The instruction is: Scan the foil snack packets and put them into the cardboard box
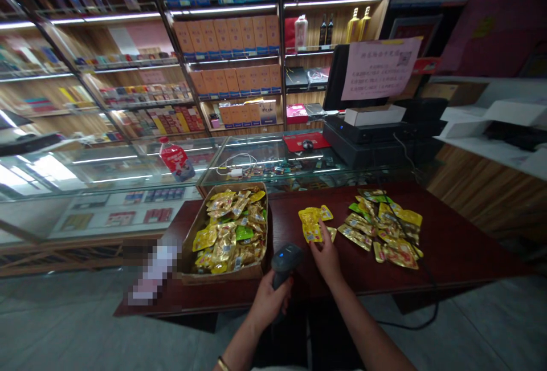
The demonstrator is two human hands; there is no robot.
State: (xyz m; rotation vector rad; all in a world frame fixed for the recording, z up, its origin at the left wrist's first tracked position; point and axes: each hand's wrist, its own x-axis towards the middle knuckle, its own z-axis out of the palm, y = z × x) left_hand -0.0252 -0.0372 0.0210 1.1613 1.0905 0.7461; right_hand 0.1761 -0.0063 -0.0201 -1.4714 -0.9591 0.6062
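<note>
My left hand (270, 298) is wrapped round the handle of a dark barcode scanner (287, 258), whose head shows a small blue light. On the dark red table, my right hand (327, 254) reaches to a few yellow snack packets (311, 224) lying in the middle, fingers apart and touching their near edge. To the left stands an open cardboard box (188, 233) filled with gold, yellow and green snack packets (224, 241). A loose heap of similar packets (384, 225) spreads over the table at the right.
Behind the table (290, 206) runs a glass display counter (209, 157) bearing a red bottle-shaped pack (176, 159), a white charger, a mouse (307, 145) and a monitor with a paper sign (378, 69). A black cable (433, 308) hangs at the right. Stocked shelves line the wall.
</note>
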